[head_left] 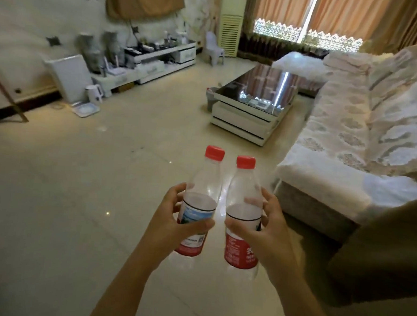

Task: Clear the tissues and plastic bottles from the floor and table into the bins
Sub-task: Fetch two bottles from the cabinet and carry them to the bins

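Fingers (176, 192) of your left hand (172, 219) curl round one red-capped bottle (202, 189); your right hand (264, 224) grips the other bottle (243, 196). Both are upright, side by side, above the tiled floor (66, 198), coffee table (252, 97) ahead.

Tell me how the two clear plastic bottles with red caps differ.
The left hand's clear plastic bottle shows a blue-and-white picture on its label; the right hand's clear plastic bottle shows white above plain red. The left bottle's cap sits higher in the picture. Both look empty, capped and roughly upright.
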A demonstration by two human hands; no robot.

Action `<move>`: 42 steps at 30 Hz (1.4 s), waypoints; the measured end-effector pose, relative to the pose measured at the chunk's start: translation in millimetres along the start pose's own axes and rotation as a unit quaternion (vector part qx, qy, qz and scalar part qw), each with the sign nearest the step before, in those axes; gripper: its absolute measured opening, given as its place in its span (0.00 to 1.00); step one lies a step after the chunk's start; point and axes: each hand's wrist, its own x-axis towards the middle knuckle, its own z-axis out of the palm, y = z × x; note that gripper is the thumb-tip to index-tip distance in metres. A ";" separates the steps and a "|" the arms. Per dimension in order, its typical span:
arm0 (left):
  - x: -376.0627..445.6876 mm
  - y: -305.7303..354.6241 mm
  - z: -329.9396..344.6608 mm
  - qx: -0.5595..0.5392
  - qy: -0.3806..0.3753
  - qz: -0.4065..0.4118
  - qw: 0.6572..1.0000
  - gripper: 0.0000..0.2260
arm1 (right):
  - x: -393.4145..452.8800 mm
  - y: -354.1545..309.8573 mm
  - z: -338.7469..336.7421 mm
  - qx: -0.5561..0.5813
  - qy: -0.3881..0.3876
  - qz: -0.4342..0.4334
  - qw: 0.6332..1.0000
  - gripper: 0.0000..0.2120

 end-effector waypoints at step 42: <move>659.6 55.3 -151.3 -0.011 0.112 0.007 0.994 0.36 | 692.4 -89.5 174.0 0.028 -0.134 -0.012 0.991 0.39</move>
